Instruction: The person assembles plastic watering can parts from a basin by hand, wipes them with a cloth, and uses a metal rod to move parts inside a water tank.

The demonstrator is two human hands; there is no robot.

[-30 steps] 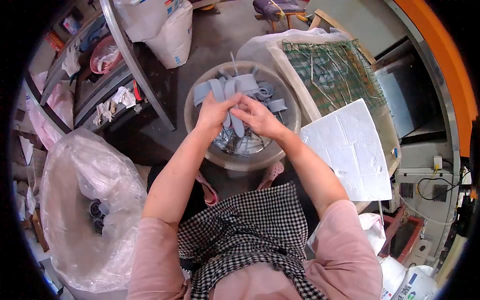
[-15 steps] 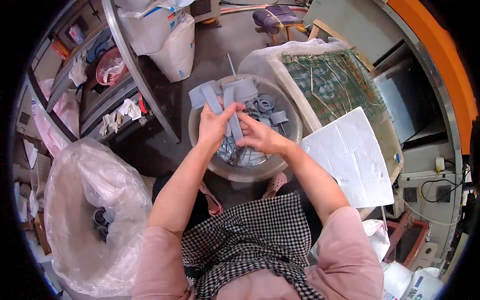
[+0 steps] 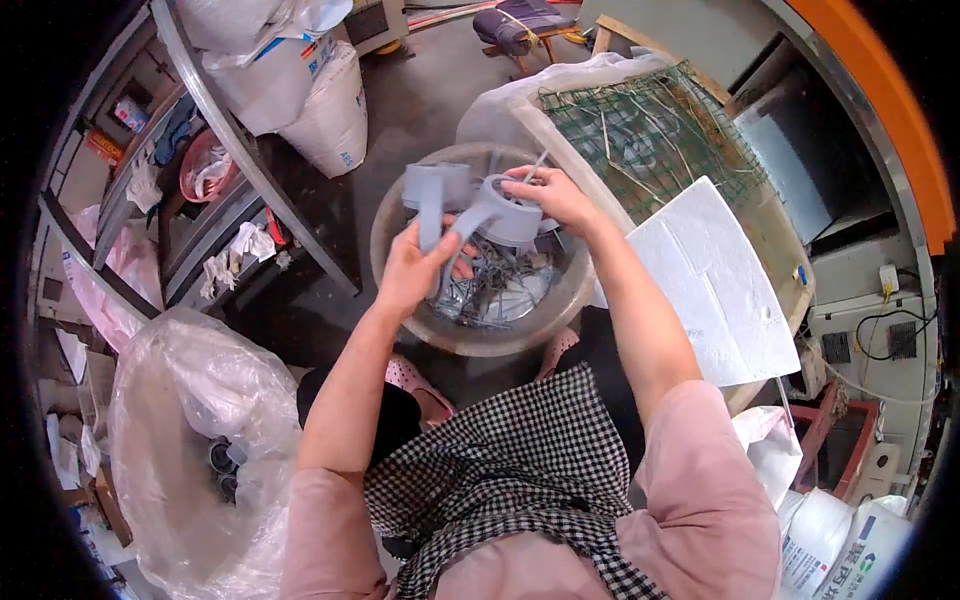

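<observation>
Two grey moulded plastic parts, each a round cup with a long flat handle, are held over a wide basin (image 3: 385, 290). My left hand (image 3: 412, 268) is closed around both handles, with the left part (image 3: 432, 190) and the right part (image 3: 512, 222) side by side. My right hand (image 3: 556, 198) is closed at the rim of the right part, fingers around a thin grey sprue rod (image 3: 540, 163) that sticks up there. Thin grey sprue scraps (image 3: 495, 290) lie in the basin below. The held parts hide some of its contents.
At the left stands a large clear plastic bag (image 3: 200, 400) with several dark round pieces inside. A white foam board (image 3: 710, 290) leans at the right, beside a tub covered by green mesh (image 3: 650, 140). Metal shelving (image 3: 250, 150) and white sacks (image 3: 330, 110) stand at the back left.
My right hand has moved from the handles up to the right part's rim and sprue. The two parts have turned and separated slightly in my left hand. The view has shifted a little.
</observation>
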